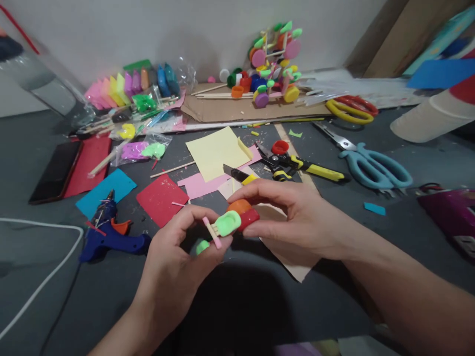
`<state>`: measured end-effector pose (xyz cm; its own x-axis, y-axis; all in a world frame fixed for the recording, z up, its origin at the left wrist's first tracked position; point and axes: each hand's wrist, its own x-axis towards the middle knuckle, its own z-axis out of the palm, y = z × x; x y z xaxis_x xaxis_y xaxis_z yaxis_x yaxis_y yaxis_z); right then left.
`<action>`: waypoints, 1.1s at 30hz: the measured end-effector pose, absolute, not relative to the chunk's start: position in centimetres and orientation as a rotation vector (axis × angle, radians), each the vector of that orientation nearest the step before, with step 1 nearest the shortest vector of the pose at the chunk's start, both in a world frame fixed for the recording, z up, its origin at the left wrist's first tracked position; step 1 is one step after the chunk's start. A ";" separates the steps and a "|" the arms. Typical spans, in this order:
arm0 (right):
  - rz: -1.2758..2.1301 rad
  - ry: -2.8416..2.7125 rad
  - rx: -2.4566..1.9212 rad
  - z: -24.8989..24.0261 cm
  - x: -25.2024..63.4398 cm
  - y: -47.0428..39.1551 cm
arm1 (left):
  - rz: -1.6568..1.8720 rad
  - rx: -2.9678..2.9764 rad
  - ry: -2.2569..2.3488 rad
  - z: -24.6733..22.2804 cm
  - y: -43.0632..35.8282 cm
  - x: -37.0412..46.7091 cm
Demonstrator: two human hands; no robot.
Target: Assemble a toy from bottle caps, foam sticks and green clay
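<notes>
Between the fingertips of my left hand (174, 254) is a small craft piece (227, 223) with light green clay, short wooden sticks and pink strips at the ends. A second green blob (202, 246) shows beside the thumb. My right hand (308, 217) pinches a red bottle cap (249, 218) and an orange cap (238, 205) against the green end; whether they are joined to it I cannot tell. Just beyond the fingers lie a utility knife (239, 174), yellow-and-black cutting pliers (315, 169) and a loose red cap (280, 147).
A blue hot glue gun (115, 242) lies to the left, near a white cable (55, 274). Blue-handled scissors (371, 165) rest on the right beside a white bottle (432, 116). At the back stands a colourful stick-and-cap model (274, 66) on cardboard (211, 109).
</notes>
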<state>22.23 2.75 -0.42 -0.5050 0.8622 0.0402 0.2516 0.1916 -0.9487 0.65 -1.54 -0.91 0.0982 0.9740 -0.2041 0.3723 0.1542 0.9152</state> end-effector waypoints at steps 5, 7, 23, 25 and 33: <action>1.620 -1.600 -0.904 0.1 22.5 2.9 | 0.732 1.229 1.268 -0.8 -1.3 -0.4; 1.598 -1.591 -0.908 0.4 22.6 2.7 | 0.801 1.241 1.156 -1.0 -1.2 -0.9; 1.379 -1.853 -1.034 1.2 22.5 1.9 | 1.087 1.852 1.019 -1.1 -1.5 0.6; 1.361 -1.878 -1.044 1.1 22.4 1.9 | 1.095 1.833 1.037 -1.1 -1.6 0.7; 1.360 -1.896 -1.047 0.9 22.4 1.9 | 1.051 1.646 1.215 -1.0 -2.4 1.4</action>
